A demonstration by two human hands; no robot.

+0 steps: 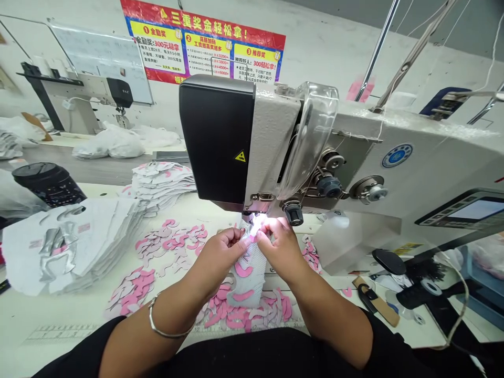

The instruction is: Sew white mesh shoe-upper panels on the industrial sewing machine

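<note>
"Pale table point(35, 315), white wall point(326, 47): how much has been done?"

"Two pink curves point(243, 272) are seen on the mesh piece point(254, 281), which is pinched by the fingers of left hand point(230, 247) and right hand point(279, 240) beneath the sewing machine point(275, 115); loose pink pieces point(136, 289), apparently unused, are left heaped."

"What can be read?"

"'三重奖金轻松拿!' is printed on the poster point(208, 39); the round badge point(397, 156) cannot be read."

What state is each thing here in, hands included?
Mesh fabric: partly under sewing machine
Left hand: touching mesh fabric, grip unclear
Right hand: touching mesh fabric, grip unclear
Needle light: lit
Control screen: lit
Pink curved pieces: loose, heaped
Black tumbler: lidded
</note>
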